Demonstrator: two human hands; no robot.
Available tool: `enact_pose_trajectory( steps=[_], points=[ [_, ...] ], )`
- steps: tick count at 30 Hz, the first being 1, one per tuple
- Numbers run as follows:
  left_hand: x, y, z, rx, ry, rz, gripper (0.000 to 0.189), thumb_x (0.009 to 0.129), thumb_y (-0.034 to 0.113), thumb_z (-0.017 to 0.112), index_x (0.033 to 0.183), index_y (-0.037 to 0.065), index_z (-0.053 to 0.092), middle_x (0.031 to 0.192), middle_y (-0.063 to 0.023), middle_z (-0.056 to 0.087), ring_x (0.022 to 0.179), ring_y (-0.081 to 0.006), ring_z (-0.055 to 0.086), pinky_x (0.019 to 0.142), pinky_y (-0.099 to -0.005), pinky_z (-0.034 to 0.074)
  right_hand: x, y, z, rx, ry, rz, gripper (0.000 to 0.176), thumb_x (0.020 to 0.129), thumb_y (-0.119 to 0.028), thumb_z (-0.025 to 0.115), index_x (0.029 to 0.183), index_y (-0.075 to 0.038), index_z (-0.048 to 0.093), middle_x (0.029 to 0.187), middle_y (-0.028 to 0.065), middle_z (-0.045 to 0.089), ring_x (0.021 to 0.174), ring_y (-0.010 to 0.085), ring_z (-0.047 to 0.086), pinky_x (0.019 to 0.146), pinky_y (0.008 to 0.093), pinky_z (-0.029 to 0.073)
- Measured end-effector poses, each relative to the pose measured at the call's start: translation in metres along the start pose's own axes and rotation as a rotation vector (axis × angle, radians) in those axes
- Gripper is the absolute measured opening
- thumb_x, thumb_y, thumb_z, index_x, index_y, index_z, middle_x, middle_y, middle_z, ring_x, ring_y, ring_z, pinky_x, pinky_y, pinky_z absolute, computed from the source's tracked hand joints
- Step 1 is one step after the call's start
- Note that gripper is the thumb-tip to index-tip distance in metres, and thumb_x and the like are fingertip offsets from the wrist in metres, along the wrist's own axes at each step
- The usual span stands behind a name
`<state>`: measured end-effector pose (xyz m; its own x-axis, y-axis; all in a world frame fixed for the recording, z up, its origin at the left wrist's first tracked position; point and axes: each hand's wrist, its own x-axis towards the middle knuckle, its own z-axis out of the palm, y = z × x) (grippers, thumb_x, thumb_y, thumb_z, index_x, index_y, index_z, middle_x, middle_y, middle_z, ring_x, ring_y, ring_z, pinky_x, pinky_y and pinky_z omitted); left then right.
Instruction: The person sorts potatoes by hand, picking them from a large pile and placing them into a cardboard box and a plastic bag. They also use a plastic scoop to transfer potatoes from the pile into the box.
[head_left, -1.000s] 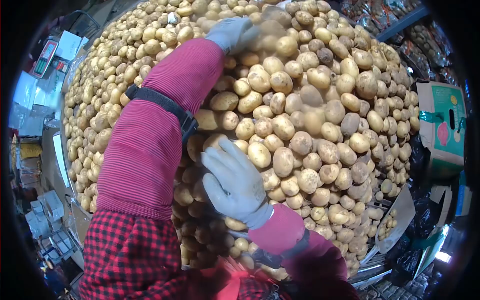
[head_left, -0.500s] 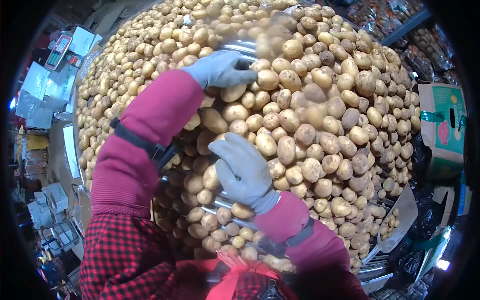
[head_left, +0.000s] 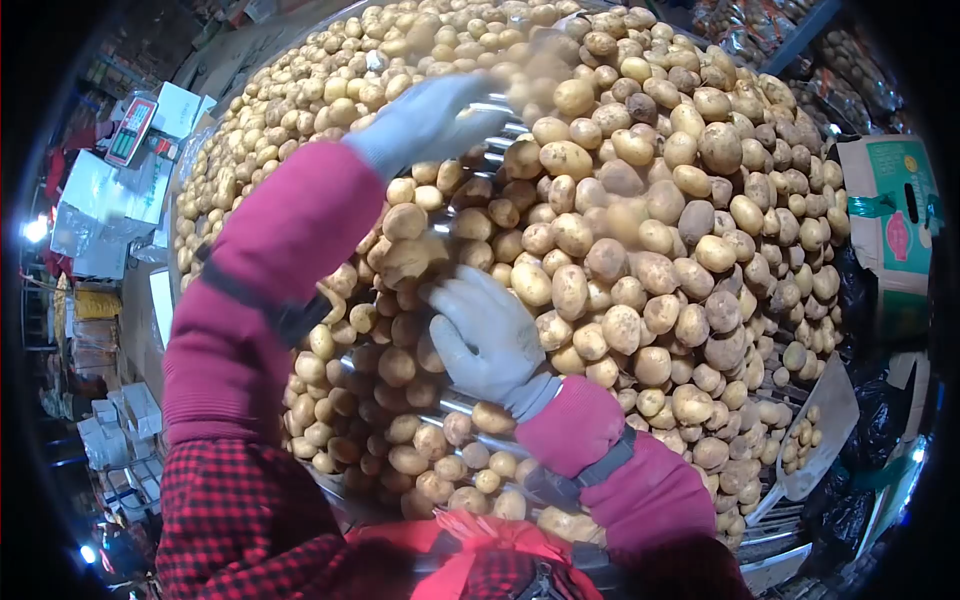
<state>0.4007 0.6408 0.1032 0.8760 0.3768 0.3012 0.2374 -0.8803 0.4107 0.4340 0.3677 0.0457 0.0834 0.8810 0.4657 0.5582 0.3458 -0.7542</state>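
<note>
Potatoes (head_left: 620,330) lie heaped around both gloved hands, over metal rollers (head_left: 500,140). My left hand (head_left: 435,120), in a light grey glove, reaches over the upper middle of the heap beside the rollers; its fingers are smeared by motion. My right hand (head_left: 487,330), in a matching glove, rests at the heap's middle with the thumb apart from the fingers. Its fingertips are beside potatoes, and nothing is seen in its grasp. Dark straps circle both maroon sleeves.
A green and white carton (head_left: 895,215) stands at right. Below it are a metal scoop (head_left: 825,430) with small potatoes and black plastic bags (head_left: 875,415). At left are a red scale (head_left: 131,131) and white boxes (head_left: 110,215). A metal bar (head_left: 800,38) crosses the upper right.
My left hand has moved up and left, off the potato it was near. Potatoes below it have shifted, uncovering more rollers. My right hand has hardly moved, and the view has shifted slightly.
</note>
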Motion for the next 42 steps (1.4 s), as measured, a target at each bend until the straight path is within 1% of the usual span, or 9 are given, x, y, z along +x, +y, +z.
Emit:
enact_pose_trajectory(
  steps=[3, 8, 11, 21, 29, 34, 39, 41, 42],
  points=[
    [0.079, 0.006, 0.029, -0.028, 0.060, -0.343, 0.077, 0.095, 0.060, 0.060, 0.149, 0.006, 0.052, 0.119, -0.0175, 0.074, 0.111, -0.0301, 0.071, 0.098, -0.0404, 0.053, 0.004, -0.005, -0.005, -0.013, -0.013, 0.024, 0.031, 0.090, -0.014, 0.065, 0.118, -0.003, 0.068, 0.120, 0.0203, 0.068, 0.119, 0.0426, 0.061, 0.103, 0.0493, 0.050],
    [0.139, 0.009, 0.063, -0.182, -0.137, -0.523, 0.074, 0.082, 0.067, 0.072, 0.120, 0.004, 0.074, 0.112, -0.0165, 0.077, 0.107, -0.0282, 0.073, 0.095, -0.0380, 0.055, -0.004, 0.006, 0.001, -0.019, 0.023, 0.017, 0.040, 0.086, -0.015, 0.069, 0.126, -0.007, 0.069, 0.127, 0.0157, 0.068, 0.124, 0.0402, 0.061, 0.102, 0.0481, 0.054],
    [0.136, 0.025, 0.038, -0.086, -0.294, -0.618, 0.082, 0.092, 0.049, 0.069, 0.160, 0.014, 0.040, 0.152, -0.0247, 0.054, 0.143, -0.0327, 0.049, 0.121, -0.0399, 0.036, -0.002, 0.008, 0.005, -0.042, 0.053, 0.003, 0.042, 0.085, -0.016, 0.070, 0.126, -0.006, 0.068, 0.122, 0.0144, 0.068, 0.119, 0.0386, 0.063, 0.100, 0.0469, 0.054],
    [0.094, -0.099, 0.095, -0.272, -0.199, -0.066, 0.059, 0.084, 0.043, 0.080, 0.128, 0.006, 0.067, 0.114, -0.0130, 0.075, 0.102, -0.0201, 0.071, 0.092, -0.0337, 0.055, -0.001, 0.005, 0.004, -0.062, 0.057, 0.003, 0.034, 0.091, -0.013, 0.064, 0.123, -0.003, 0.070, 0.116, 0.0179, 0.070, 0.112, 0.0427, 0.065, 0.100, 0.0487, 0.053],
    [0.015, -0.021, 0.029, -0.304, -0.136, -0.515, 0.058, 0.089, 0.037, 0.081, 0.133, 0.004, 0.063, 0.120, -0.0103, 0.072, 0.108, -0.0184, 0.067, 0.095, -0.0351, 0.054, 0.002, 0.005, 0.002, -0.003, 0.001, -0.012, 0.030, 0.092, -0.011, 0.063, 0.120, -0.001, 0.070, 0.116, 0.0192, 0.070, 0.116, 0.0429, 0.063, 0.102, 0.0488, 0.051],
    [-0.051, -0.027, -0.007, -0.435, 0.000, -0.409, 0.080, 0.083, 0.044, 0.083, 0.141, -0.005, 0.056, 0.133, -0.0177, 0.066, 0.123, -0.0245, 0.064, 0.103, -0.0352, 0.051, 0.001, 0.000, 0.001, 0.007, 0.018, -0.033, 0.031, 0.090, -0.008, 0.065, 0.119, 0.000, 0.070, 0.115, 0.0193, 0.070, 0.114, 0.0424, 0.064, 0.102, 0.0481, 0.051],
    [-0.127, 0.029, -0.051, -0.605, 0.030, -0.387, 0.062, 0.096, 0.039, 0.071, 0.139, -0.004, 0.058, 0.127, -0.0117, 0.067, 0.117, -0.0183, 0.063, 0.103, -0.0321, 0.050, 0.000, -0.013, 0.001, 0.715, 0.157, 0.481, 0.054, 0.103, -0.011, 0.056, 0.154, 0.003, 0.042, 0.149, 0.0185, 0.054, 0.130, 0.0264, 0.060, 0.108, 0.0393, 0.050],
    [-0.138, 0.066, -0.061, -0.637, -0.085, -0.373, 0.051, 0.101, 0.034, 0.067, 0.138, -0.002, 0.060, 0.123, -0.0115, 0.070, 0.114, -0.0180, 0.065, 0.100, -0.0322, 0.052, -0.001, -0.013, -0.012, 0.351, 0.081, 0.213, 0.054, 0.101, 0.003, 0.050, 0.154, 0.002, 0.040, 0.147, 0.0165, 0.055, 0.132, 0.0270, 0.058, 0.112, 0.0350, 0.047],
    [-0.140, 0.076, -0.064, -0.571, -0.155, -0.325, 0.051, 0.101, 0.034, 0.067, 0.138, 0.000, 0.060, 0.123, -0.0112, 0.071, 0.115, -0.0178, 0.065, 0.100, -0.0323, 0.052, -0.005, -0.024, -0.012, 1.094, 0.046, 0.511, 0.055, 0.103, 0.002, 0.051, 0.156, -0.004, 0.039, 0.153, 0.0181, 0.049, 0.132, 0.0306, 0.058, 0.106, 0.0379, 0.053]
  ],
)
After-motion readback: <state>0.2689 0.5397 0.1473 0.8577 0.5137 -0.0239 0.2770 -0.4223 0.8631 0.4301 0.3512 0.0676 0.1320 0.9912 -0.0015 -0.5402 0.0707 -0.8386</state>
